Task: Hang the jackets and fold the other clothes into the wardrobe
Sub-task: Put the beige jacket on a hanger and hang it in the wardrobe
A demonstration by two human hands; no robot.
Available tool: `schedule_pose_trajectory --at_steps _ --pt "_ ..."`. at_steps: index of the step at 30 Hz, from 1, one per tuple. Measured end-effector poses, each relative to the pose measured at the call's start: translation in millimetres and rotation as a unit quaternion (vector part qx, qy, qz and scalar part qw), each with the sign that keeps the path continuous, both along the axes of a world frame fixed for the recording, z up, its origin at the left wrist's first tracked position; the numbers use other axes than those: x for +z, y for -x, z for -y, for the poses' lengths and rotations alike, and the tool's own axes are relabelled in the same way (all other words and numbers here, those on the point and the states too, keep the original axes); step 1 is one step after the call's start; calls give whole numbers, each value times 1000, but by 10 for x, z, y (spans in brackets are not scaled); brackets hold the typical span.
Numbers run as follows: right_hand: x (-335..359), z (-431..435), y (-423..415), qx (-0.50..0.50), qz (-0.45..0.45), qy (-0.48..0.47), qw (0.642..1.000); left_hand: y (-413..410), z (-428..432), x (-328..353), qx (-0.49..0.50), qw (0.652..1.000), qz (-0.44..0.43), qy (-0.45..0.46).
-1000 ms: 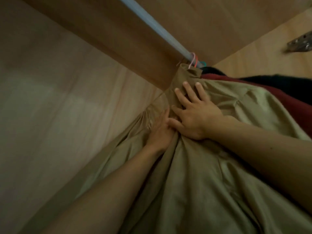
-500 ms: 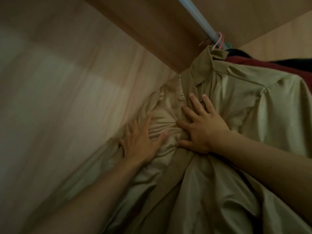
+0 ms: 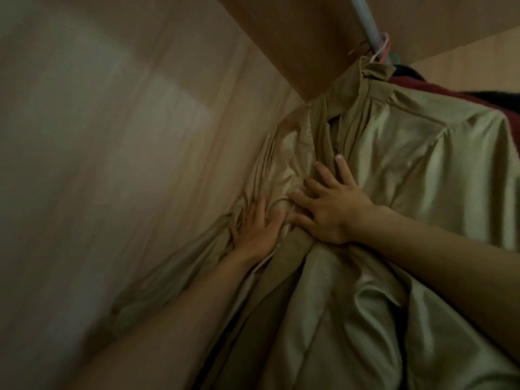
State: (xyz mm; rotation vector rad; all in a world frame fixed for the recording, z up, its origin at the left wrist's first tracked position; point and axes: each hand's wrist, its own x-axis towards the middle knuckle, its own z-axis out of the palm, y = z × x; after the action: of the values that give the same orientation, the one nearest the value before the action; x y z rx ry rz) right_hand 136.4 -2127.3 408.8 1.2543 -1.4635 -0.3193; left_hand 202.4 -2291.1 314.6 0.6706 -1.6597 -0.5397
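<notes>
My left hand [image 3: 253, 230] and right hand [image 3: 329, 212] lie spread flat, gripping nothing, on the front of the shiny khaki satin jacket [image 3: 422, 170] hanging from the pale metal rail [image 3: 365, 21] far right, apparently smoothing it straight.

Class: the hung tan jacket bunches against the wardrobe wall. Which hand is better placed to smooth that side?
Likely left: the left hand lies on the bunched jacket beside the wall; the right hand rests farther across.
</notes>
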Motion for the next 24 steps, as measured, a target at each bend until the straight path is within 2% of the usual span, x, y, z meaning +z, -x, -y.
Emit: schedule_pose_trajectory --at_steps 2,5,8,11,14,18,20,24 --pt "-196 -76 -61 -13 13 -40 999 -130 -144 -232 -37 999 -24 -6" --pt "-436 -229 -61 -36 -10 -67 997 -214 -316 -678 33 999 22 18" --pt "-597 -322 35 -50 -20 -73 996 -116 -414 -983 47 999 7 7" --pt "-669 -406 199 -64 3 -70 995 152 -498 -1004 13 1000 13 -24" --pt "-710 -508 253 -80 10 -65 995 308 -624 -1016 -34 996 68 -46" --pt "-985 -600 38 -26 53 -116 991 125 -749 -1223 7 996 80 -37" --pt "-1157 -664 -49 -12 49 -142 989 47 -890 -1457 28 997 56 -53" --pt "-1469 -824 -16 -22 35 -148 988 59 -1220 -1959 8 993 15 -113"
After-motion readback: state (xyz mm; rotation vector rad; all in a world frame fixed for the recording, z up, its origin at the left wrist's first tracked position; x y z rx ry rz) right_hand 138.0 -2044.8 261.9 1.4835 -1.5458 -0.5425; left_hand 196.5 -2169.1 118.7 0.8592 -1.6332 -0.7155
